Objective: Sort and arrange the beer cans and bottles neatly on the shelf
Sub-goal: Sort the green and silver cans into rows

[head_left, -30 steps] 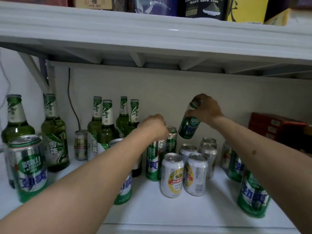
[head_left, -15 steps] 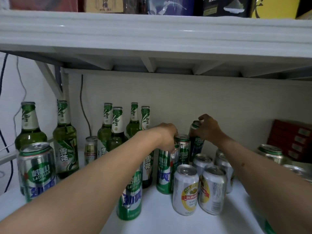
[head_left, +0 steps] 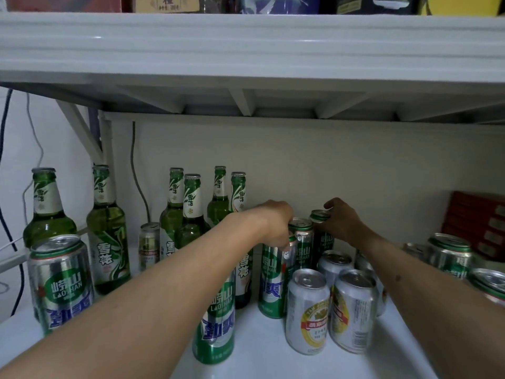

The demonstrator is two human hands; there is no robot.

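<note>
Gripping a green can (head_left: 274, 280) by its top, the left hand (head_left: 276, 222) curls over it mid-shelf (head_left: 259, 348). Just beside, the right hand (head_left: 340, 220) seemingly holds another can (head_left: 322, 239) upright by the back wall.

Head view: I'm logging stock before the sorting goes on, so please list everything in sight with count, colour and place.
Snow beer bottles: six, green glass, upright, back left.
Laoshan cans: at least seven, green and silver, left front, centre, right edge.
Yanjing cans: two in front, silver and yellow; more silver cans behind them.
Small can: one, silver, among the bottles.
Red boxes: stacked, far right.
Shelf: white.
Left hand: grips a centre Laoshan can.
Right hand: holds a rear Laoshan can's top.
</note>
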